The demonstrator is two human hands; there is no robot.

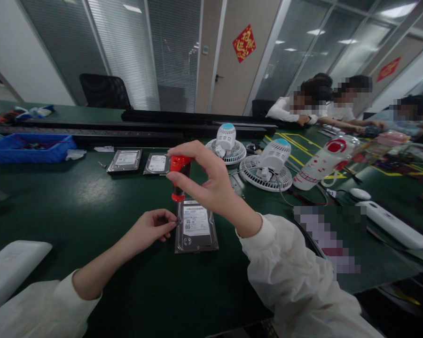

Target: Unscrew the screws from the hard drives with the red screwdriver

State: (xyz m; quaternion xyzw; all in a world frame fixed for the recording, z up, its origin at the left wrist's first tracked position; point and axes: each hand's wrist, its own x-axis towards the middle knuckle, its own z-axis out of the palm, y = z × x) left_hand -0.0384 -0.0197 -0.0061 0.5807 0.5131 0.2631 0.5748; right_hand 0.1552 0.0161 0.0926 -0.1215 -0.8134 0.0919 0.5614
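Note:
A hard drive [196, 226] lies label-up on the dark green table [74, 202] in front of me. My right hand [206, 180] is closed around the red and black handle of a screwdriver [179, 176], held upright over the drive's far left corner. My left hand [154, 226] rests at the drive's left edge, fingers curled and pinched against it.
Two more hard drives [125, 160] [157, 164] lie farther back. Two small white fans [226, 143] [270, 166], a white bottle with red marks [320, 164] and a blue bin [28, 148] stand around. A white block [10, 267] sits near left. Other people sit at far right.

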